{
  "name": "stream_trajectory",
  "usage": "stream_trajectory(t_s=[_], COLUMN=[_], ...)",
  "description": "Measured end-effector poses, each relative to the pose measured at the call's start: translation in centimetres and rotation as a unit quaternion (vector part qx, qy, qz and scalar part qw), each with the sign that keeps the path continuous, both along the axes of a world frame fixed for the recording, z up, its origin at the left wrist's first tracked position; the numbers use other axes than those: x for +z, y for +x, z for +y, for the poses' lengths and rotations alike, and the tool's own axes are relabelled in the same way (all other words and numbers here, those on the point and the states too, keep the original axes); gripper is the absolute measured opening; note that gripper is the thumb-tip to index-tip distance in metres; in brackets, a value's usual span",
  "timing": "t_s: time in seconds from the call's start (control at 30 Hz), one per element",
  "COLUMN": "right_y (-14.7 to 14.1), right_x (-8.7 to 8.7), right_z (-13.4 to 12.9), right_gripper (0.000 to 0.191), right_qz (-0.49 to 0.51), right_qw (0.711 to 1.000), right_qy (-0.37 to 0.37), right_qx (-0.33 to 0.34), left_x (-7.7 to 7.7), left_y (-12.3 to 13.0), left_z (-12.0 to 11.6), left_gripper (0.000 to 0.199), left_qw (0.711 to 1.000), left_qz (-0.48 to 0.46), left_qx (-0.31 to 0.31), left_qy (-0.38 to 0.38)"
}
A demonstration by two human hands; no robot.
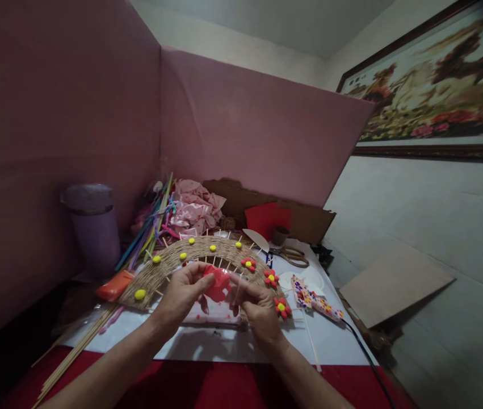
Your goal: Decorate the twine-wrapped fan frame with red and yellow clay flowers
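Observation:
My left hand (188, 287) is closed on a small shiny red packet (215, 284), thumb on its near face. At the packet's right edge, the fingers of my right hand (258, 309) pinch what looks like its clear plastic. Behind both hands lies an arch of woven twine (173, 255) with thin sticks poking out of it. Yellow dots (140, 294) sit along its left and top, and red flowers with yellow centres (271, 278) along its right. My hands hide part of the arch's inner side and a pink dotted bundle (211, 315) below it.
At left are an orange packet (114, 286), wooden sticks (77, 355), pipe cleaners (151, 221) and a purple bin (95, 238). Scissors (294, 257) and a patterned glue gun (315, 301) with a black cord lie right, on white paper (343, 341). Crumpled pink fabric (196, 207) is behind.

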State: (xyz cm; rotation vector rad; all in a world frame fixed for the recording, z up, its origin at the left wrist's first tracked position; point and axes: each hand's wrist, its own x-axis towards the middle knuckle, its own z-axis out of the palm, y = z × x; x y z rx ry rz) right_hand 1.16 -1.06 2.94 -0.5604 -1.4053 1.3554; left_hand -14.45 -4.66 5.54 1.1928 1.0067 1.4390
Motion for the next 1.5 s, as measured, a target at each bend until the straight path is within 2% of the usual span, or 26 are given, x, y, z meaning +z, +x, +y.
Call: stream_trajectory(t_s=[0.2, 0.47, 0.53, 0.73, 1.03, 1.2, 1.33, 1.5], right_y=[0.1, 0.0, 0.0, 0.2, 0.4, 0.2, 0.2, 0.3], right_x=[-0.2, 0.1, 0.2, 0.5, -0.6, -0.5, -0.3, -0.3], right_z=[0.2, -0.3, -0.3, -0.1, 0.3, 0.0, 0.0, 0.2], right_gripper=[0.036, 0.032, 0.036, 0.054, 0.054, 0.059, 0.061, 0.052], right_qz=[-0.004, -0.033, -0.027, -0.038, -0.076, -0.074, -0.081, -0.073], right_qw=[0.999, 0.999, 0.999, 0.998, 0.994, 0.994, 0.994, 0.994], right_qy=[0.011, 0.030, 0.029, 0.037, 0.064, 0.086, 0.076, 0.066], right_qx=[0.030, -0.015, -0.018, 0.045, 0.046, -0.007, 0.018, 0.038], left_x=[0.0, 0.0, 0.0, -0.1, -0.2, 0.1, 0.1, 0.0], left_y=[0.0, 0.2, 0.2, 0.1, 0.3, 0.3, 0.3, 0.4], left_z=[-0.2, -0.1, -0.1, 0.0, -0.2, -0.2, -0.1, -0.2], left_gripper=[0.029, 0.030, 0.030, 0.030, 0.029, 0.028, 0.029, 0.030], left_qw=[1.000, 0.999, 0.999, 0.999, 0.999, 0.999, 0.999, 0.999], left_qz=[-0.014, -0.023, -0.025, -0.019, -0.016, -0.019, -0.013, -0.016], left_qx=[-0.010, 0.021, 0.028, 0.001, 0.014, 0.031, 0.025, 0.018], left_qy=[-0.007, -0.020, -0.024, -0.026, -0.025, -0.024, -0.028, -0.030])
